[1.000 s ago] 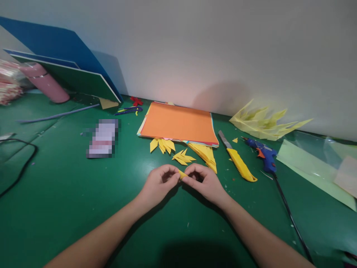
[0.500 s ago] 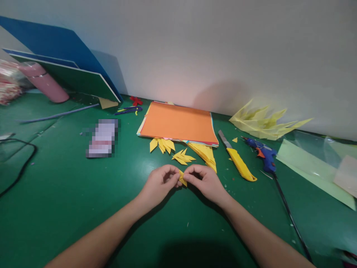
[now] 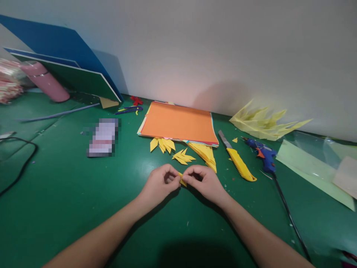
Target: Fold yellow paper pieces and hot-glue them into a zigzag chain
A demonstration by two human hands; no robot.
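Between my fingertips is a small piece of folded yellow paper (image 3: 183, 181), mostly covered by my thumbs and fingers. My left hand (image 3: 163, 181) pinches it from the left. From the other side, my right hand (image 3: 205, 181) pinches it with thumb and forefinger. Just beyond lies a leaf-like cluster of yellow folded pieces (image 3: 183, 156). Further pointed yellow pieces (image 3: 162, 145) stick out from under a stack of coloured paper with an orange sheet (image 3: 177, 121) on top. A fan of yellow paper strips (image 3: 205, 152) lies beside them.
Right of my hands are a yellow utility knife (image 3: 241, 163), its blade out, and a blue glue gun (image 3: 263, 152) with a trailing cord. A pale yellow spiky paper piece (image 3: 259, 121) rests by the wall. Leftward are a blurred-out flat object (image 3: 103, 137) and a pink bottle (image 3: 48, 83).
My fingers have shifted slightly on the folded yellow paper and cover more of it; my left thumb has moved a little to the right. Everything else stays in place.
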